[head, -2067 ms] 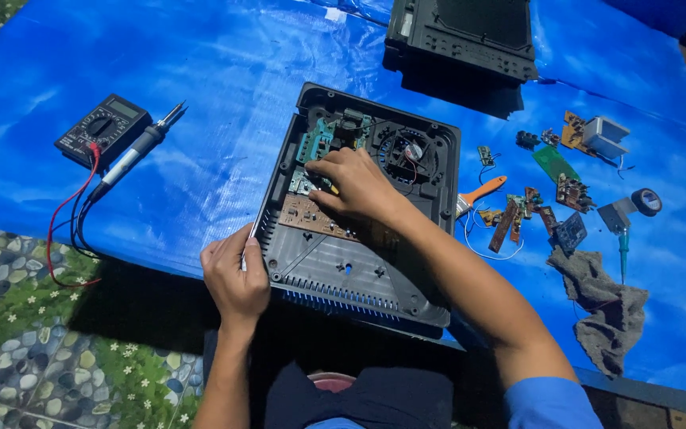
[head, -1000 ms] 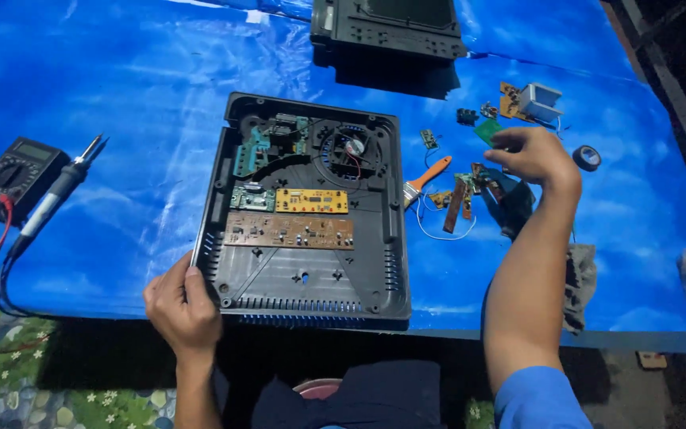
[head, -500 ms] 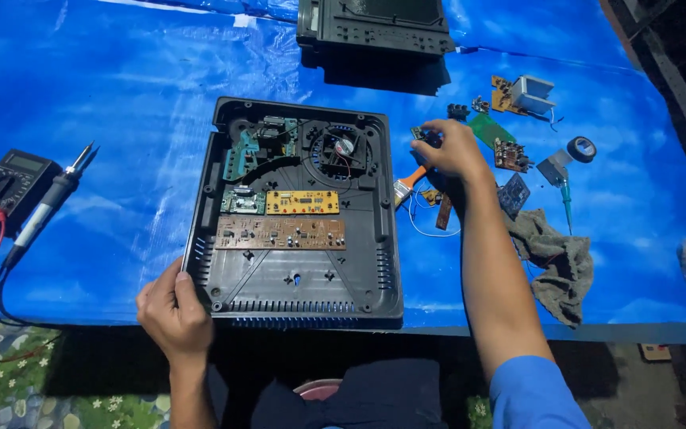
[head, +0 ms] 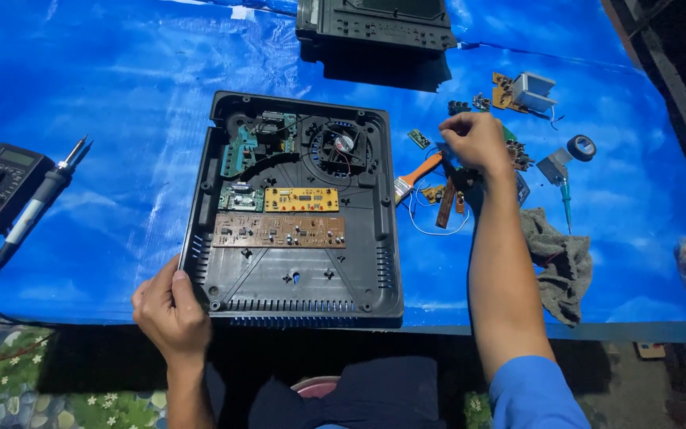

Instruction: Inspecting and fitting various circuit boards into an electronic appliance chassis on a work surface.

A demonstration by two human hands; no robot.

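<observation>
Head view: left hand [head: 170, 310] fingers grip casing [head: 295, 286] corner; right hand [head: 476, 141] fingers pinch among loose parts [head: 448, 202].

Left hand [head: 170, 310] grips the open black casing [head: 295, 286] corner — right hand [head: 476, 141] pinches among loose parts [head: 446, 199] on the blue tarp [head: 121, 95]
</observation>
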